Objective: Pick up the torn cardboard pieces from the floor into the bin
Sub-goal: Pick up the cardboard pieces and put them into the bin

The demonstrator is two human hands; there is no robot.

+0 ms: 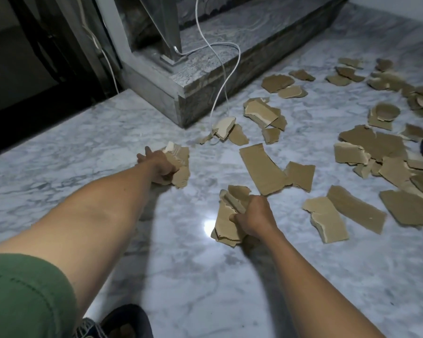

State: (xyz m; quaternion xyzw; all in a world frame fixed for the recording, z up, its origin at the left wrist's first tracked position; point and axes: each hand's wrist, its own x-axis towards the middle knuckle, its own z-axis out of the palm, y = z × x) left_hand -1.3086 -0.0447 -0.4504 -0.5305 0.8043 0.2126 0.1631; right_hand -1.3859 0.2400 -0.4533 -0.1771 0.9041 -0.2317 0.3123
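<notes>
Torn brown cardboard pieces lie scattered over the white marble floor, mostly to the right. My left hand reaches out low over the floor and grips a small bunch of cardboard pieces. My right hand is nearer to me and holds another bunch of torn cardboard against the floor. No bin is in view.
A grey stone step with a metal post rises at the back centre. A white cable hangs from it down to the floor among the pieces. A dark doorway is at the left. My foot shows at the bottom.
</notes>
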